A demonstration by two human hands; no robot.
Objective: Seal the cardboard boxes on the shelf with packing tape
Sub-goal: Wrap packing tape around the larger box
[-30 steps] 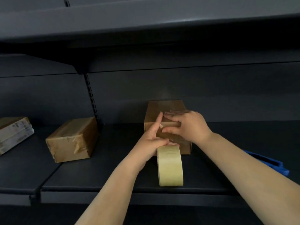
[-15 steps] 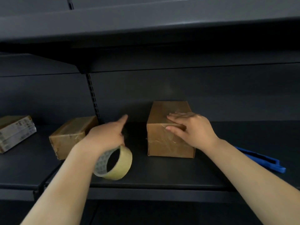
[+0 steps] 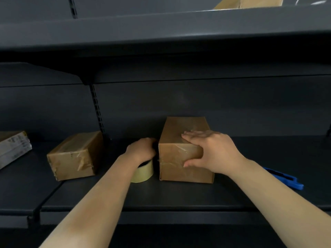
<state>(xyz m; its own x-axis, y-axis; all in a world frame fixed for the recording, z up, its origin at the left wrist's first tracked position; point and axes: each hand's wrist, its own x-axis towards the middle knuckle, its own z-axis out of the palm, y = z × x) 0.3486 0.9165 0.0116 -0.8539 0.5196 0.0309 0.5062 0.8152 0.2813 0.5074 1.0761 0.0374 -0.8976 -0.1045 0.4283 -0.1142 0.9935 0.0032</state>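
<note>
We see a dark metal shelf (image 3: 179, 199) carrying three cardboard boxes, with our two bare forearms reaching in from below. The middle box (image 3: 180, 165) stands end-on toward us near the centre of the shelf, with clear packing tape glinting across its top and down its front face. Our right hand (image 3: 213, 151) rests on that box at its near top edge: the fingers lie straight and flat on the lid, and the thumb presses against the front face below the edge. Our left hand (image 3: 141, 151) sits just beside the box's left side, on top of the roll of packing tape (image 3: 143, 173), which lies flat on the shelf close to the box; the fingers curl down over the roll and into its dark core, so they appear to grip it. A second taped box (image 3: 73, 156) lies turned at an angle further left on the same shelf, and a third box (image 3: 12, 149) with printed sides shows at the left edge. A blue tool (image 3: 286, 179) lies on the shelf behind our right forearm. Another cardboard box (image 3: 249, 2) peeks above the upper shelf (image 3: 161, 27).
</note>
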